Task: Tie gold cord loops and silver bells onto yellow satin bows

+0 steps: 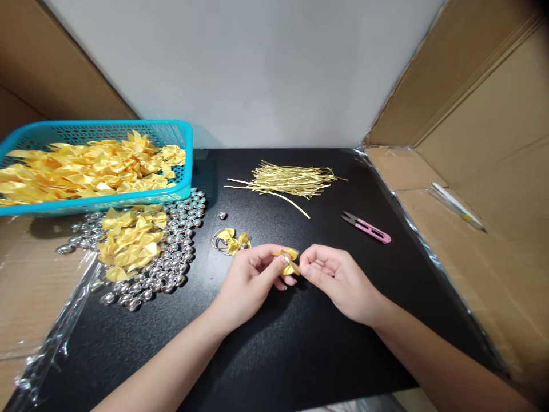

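Between the thumb and fingers of my left hand [257, 277] is a yellow ribbon bow [290, 264], held above the black table [274, 355]. My right hand [334, 280] is closed in a pinch at the bow's right edge; what its fingertips grip there is too small to make out. Just beyond my left hand lie finished-looking yellow bows [234, 243] with small silver bells and a looped cord. A single silver bell [222, 216] sits a little farther back.
A blue basket [189, 166] full of yellow bows stands at the left. Before it, a bow pile [131, 240] lies among many silver bells [158, 280]. Gold twist ties [291, 180] lie at the back; pink thread snips [369, 228] rest right. Cardboard [484, 114] walls the right side.
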Available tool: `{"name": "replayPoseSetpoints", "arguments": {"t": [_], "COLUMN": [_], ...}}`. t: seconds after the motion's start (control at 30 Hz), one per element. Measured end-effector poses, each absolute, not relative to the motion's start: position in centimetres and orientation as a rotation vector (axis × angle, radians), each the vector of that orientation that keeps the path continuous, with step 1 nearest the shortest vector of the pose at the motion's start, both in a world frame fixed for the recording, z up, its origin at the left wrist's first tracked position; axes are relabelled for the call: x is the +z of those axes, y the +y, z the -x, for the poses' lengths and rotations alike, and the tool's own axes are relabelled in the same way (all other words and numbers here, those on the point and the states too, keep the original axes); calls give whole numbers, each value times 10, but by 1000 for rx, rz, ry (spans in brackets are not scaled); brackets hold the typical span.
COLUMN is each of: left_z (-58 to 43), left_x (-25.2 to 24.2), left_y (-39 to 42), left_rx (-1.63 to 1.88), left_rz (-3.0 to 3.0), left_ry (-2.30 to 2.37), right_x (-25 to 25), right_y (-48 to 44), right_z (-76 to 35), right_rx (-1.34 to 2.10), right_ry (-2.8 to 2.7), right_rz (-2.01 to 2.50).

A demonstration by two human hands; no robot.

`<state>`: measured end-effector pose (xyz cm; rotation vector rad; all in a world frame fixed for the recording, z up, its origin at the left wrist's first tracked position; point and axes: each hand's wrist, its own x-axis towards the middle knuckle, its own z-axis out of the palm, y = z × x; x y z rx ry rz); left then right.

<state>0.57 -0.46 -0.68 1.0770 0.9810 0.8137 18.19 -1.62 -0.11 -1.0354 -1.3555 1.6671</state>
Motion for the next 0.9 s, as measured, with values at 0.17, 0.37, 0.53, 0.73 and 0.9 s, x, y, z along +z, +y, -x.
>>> {"name": "replayPoseSetpoints", "arguments": {"t": [0.17, 0.37, 0.53, 0.73, 0.9], "left_z": [-6, -6, -6, -10, -14], "left_x": [-5, -3, -4, -2, 1], "left_y": [-3, -3, -4, -5, -7], "left_rx": [806, 798, 779, 785, 814], "left_rz": [-1016, -907, -918, -945, -982], "left_ry": [967, 960, 990, 1061, 1144], "right_x": [2, -3, -8, -12, -14], "right_y": [-15, -15, -18, -26, -30], "right_z": [-182, -183, -179, -175, -175], "right_rx": [1759, 1743, 1753, 1588, 1414], "right_ry": [-1324, -1356, -1296, -1357, -1493], "right_rz": [964, 968, 897, 918, 1021]}}
